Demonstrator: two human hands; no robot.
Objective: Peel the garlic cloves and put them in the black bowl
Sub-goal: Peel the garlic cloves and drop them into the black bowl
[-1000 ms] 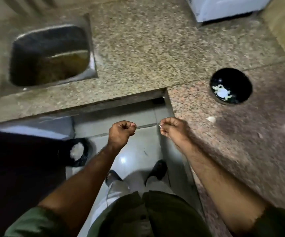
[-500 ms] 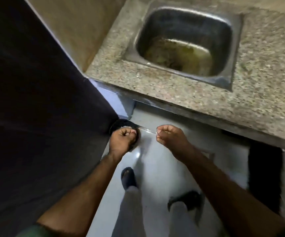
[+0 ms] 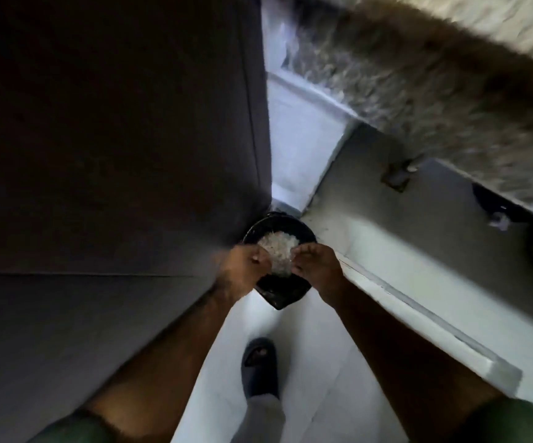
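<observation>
Both hands hover over the black bin (image 3: 278,292) on the floor, a pale heap of peels (image 3: 278,249) inside it. Left hand (image 3: 243,270) is blurred, fingers curled; whether its grip pinches anything, I cannot tell. Right hand (image 3: 314,266) has fingertips bunched together above the peels, contents unclear. No garlic clove or black bowl shows. White tiled floor (image 3: 316,362), a dark slipper (image 3: 259,367), dark panel (image 3: 115,139) left, speckled stone desk (image 3: 418,75) upper right, blurred.

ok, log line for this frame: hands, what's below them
left hand: fingers curled, contents unclear | right hand: fingers curled, contents unclear | below: black bin on floor, pale scraps inside | black bowl: out of view
</observation>
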